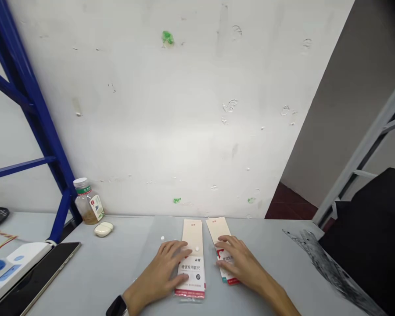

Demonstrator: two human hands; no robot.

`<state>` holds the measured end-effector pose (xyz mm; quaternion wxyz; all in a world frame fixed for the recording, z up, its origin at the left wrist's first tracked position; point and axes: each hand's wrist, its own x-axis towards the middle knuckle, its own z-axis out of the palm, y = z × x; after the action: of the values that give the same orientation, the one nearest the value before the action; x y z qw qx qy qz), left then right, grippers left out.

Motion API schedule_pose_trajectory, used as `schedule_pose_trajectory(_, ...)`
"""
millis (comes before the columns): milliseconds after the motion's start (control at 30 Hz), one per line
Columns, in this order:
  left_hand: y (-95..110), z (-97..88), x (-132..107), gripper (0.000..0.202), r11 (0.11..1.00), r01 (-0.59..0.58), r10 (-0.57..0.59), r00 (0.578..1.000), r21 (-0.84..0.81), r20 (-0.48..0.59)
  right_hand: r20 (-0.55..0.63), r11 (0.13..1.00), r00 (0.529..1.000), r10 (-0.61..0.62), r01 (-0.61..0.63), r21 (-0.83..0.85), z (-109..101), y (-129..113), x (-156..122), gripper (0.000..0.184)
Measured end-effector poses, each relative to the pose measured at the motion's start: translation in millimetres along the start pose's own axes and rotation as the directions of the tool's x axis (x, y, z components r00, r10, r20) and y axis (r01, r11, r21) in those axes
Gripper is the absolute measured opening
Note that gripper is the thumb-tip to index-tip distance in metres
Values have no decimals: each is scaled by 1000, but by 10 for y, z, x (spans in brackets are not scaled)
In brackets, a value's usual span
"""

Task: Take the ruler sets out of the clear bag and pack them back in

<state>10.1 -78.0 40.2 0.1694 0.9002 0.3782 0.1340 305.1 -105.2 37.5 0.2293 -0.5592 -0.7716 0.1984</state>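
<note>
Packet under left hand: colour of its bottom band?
Red: the packet's bottom band, best in the head view.

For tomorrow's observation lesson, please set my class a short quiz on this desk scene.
1. Which wrist wears the watch, left or right?
2. True or false: the left hand rests on one packet and the right hand on another packet.
3. What colour is the metal rack at the far left?

Key: 1. left; 2. true; 3. blue.
</note>
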Motion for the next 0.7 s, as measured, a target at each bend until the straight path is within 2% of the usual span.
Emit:
schedule_pose_trajectory(100,79,-56,-14,59,994,-81,85,995,-77,56,20,998,999,47,-46,-42,-57,76,-3,35)
schedule_pose_trajectory(267,189,-96,-2,66,987,-132,140,986,-88,90,-78,989,995,65,-74,-128,74,87,12,32)
schedule_pose_trajectory(467,143,-15,6,50,990,-137,139,989,-45,40,-174,976,985,11,-48,-214,208,104,25,28)
schedule_pose_trajectory(567,101,26,-8,40,990,-138,139,990,-25,38,-208,975,978,-2,-45,-217,227,124,31,27)
schedule_pose_trajectory(700,92,32,-18,36,992,-123,123,992,12,31,-273,978,962,-29,-29,-206,228,120,41,24)
